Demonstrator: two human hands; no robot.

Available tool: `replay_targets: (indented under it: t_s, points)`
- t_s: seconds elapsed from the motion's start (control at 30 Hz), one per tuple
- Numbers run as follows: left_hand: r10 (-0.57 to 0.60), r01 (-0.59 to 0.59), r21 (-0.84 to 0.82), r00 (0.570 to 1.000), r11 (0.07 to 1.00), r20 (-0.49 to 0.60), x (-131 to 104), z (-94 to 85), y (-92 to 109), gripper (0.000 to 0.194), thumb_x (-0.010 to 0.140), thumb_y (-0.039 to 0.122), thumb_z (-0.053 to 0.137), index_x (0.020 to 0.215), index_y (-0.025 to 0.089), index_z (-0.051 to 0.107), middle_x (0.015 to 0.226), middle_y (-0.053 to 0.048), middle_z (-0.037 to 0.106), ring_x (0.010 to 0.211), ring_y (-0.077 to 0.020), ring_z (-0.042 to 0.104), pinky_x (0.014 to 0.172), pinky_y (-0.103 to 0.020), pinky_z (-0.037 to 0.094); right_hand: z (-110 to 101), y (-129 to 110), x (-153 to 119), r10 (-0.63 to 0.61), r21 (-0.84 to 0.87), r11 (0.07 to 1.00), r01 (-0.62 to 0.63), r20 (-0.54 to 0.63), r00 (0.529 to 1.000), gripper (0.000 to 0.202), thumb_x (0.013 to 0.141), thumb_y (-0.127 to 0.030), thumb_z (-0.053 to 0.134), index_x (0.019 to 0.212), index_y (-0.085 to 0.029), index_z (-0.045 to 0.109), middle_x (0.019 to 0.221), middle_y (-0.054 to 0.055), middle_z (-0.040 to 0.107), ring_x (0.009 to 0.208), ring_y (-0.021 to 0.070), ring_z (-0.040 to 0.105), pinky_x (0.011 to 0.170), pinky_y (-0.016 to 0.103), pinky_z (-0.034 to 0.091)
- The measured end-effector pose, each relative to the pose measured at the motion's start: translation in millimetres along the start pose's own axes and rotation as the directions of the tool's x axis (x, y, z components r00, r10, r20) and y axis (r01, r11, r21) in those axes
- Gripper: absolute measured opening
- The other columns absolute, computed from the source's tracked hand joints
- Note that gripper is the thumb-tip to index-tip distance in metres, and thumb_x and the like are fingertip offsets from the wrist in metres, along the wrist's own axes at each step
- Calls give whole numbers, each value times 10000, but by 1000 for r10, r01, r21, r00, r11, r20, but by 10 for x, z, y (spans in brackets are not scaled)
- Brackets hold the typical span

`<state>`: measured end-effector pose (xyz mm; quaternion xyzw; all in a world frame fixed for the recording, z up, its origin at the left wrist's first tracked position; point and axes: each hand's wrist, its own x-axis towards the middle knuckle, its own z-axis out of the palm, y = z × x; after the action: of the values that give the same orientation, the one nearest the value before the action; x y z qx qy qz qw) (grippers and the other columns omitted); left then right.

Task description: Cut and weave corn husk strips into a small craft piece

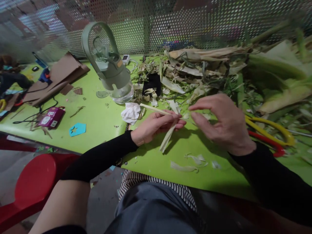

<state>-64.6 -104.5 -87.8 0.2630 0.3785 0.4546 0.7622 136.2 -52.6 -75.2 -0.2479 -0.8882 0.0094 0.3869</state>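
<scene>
My left hand (161, 125) pinches pale strips of corn husk (167, 140) between thumb and fingers; one strip points up-left, another hangs down over the green table (102, 130). To its right, my right hand (219, 122) is raised with thumb and index finger apart, and nothing shows between them. A crumpled white tissue (131, 113) lies just left of my left hand. Small husk scraps (184, 167) are on the table below the hands.
A green-lidded bottle (114, 73) stands behind my left hand. Husks and leaves (207, 61) are heaped at the back right, with yellow-handled scissors (270, 130) beside my right wrist. Farther left are a purple box (52, 117), brown paper (58, 76) and a red stool (35, 177).
</scene>
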Motion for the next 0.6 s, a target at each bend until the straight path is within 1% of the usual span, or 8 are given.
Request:
replay_targets:
  t_s: [0.03,0.1,0.17,0.2,0.27,0.37,0.43,0.6]
  points:
    - [22,-22,-3,1000,1000,-15,4,-2,-5,59,872,191,755,884,135,744,826,-50,778,763,-127,715,869,-290,556,-4,-37,0,-100,-24,995,100,22,995,106,1001,-234,597,1048,-278,682,973,58,739,915,253,665,795,425,512]
    - [89,-89,-6,995,996,-43,18,-12,-19,66,850,175,781,858,144,724,742,4,725,652,-78,645,715,-217,510,7,-106,-8,-267,-51,960,277,149,952,166,986,-207,609,1086,-300,704,987,39,743,943,253,650,817,428,498]
    - [140,-141,-14,989,990,-50,31,-23,-33,71,855,183,780,860,147,719,702,29,690,603,-56,598,636,-186,464,33,-158,-29,-296,-60,944,325,280,913,217,1002,-199,584,1107,-325,727,1011,27,755,988,256,649,856,432,499]
    - [148,-149,-15,988,989,-45,35,-26,-37,63,865,188,771,879,146,726,709,27,694,614,-57,606,642,-184,469,46,-174,-41,-265,-58,953,297,318,910,239,1013,-198,564,1108,-336,735,1028,24,762,1002,257,655,871,435,505]
    - [132,-132,0,991,991,-32,34,-24,-37,64,873,187,760,914,143,738,752,8,727,673,-73,654,718,-205,516,64,-184,-64,-168,-33,982,185,292,942,253,1029,-212,542,1095,-348,745,1037,25,769,965,253,675,853,439,526]
    - [87,-86,64,996,994,-5,13,-2,-24,80,853,188,783,900,136,743,819,-20,768,750,-98,706,856,-266,557,75,-166,-79,8,43,999,-12,86,996,182,1026,-271,592,1108,-323,746,1070,56,767,964,271,705,819,453,559]
    - [87,-88,91,996,992,19,-7,16,-17,107,843,207,799,893,132,741,846,-33,782,798,-116,730,909,-297,558,88,-149,-80,123,115,986,-122,0,992,143,1028,-295,606,1080,-311,738,1054,64,772,964,275,722,817,453,574]
    - [132,-135,125,991,983,37,-24,17,-34,222,769,227,868,895,134,711,838,-28,782,829,-143,748,915,-320,558,155,-147,-91,304,220,928,-300,16,952,155,1032,-386,610,990,-301,733,965,54,796,844,258,743,746,421,581]
